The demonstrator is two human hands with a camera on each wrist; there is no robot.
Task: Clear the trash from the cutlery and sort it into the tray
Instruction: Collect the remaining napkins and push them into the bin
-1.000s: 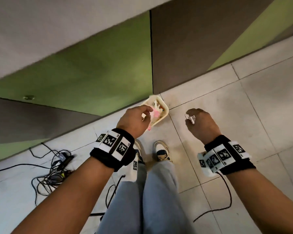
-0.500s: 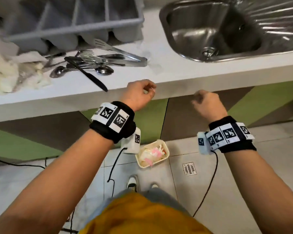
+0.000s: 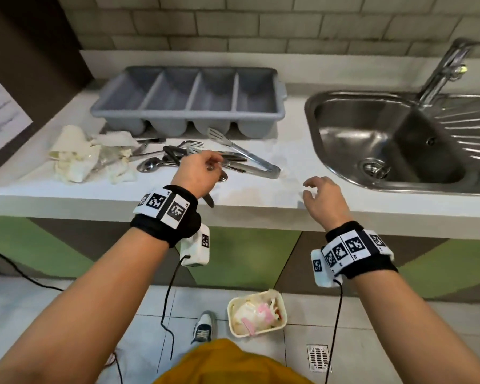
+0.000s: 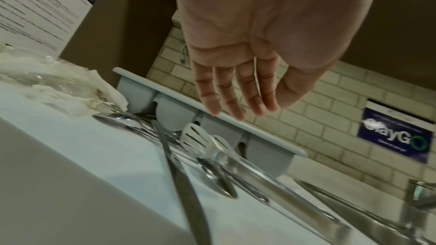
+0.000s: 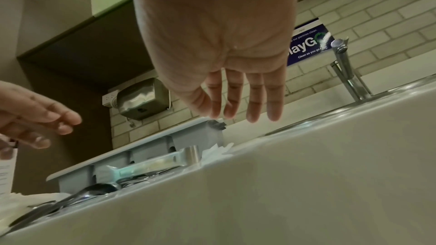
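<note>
A grey four-compartment cutlery tray (image 3: 189, 76) sits at the back of the white counter (image 3: 261, 189). In front of it lies a pile of cutlery (image 3: 178, 155): spoons, forks, a black-handled knife (image 4: 186, 189) and metal tongs (image 3: 244, 156). Crumpled white tissue and plastic wrap (image 3: 78, 153) lie at the pile's left end. My left hand (image 3: 205, 164) hovers just above the cutlery, fingers relaxed and holding nothing (image 4: 235, 100). My right hand (image 3: 313, 187) is open over the counter's front edge, left of the sink, also holding nothing (image 5: 243, 103).
A steel sink (image 3: 385, 139) with a tap (image 3: 444, 70) fills the counter's right side. On the floor below stands a cream bin (image 3: 257, 313) holding trash, beside a floor drain (image 3: 317, 356) and my shoe (image 3: 204, 327). A paper notice (image 3: 0, 112) hangs at left.
The view rose from the floor bin to the counter. Both hands lifted from over the bin to counter height and uncurled; the left now hovers over the cutlery.
</note>
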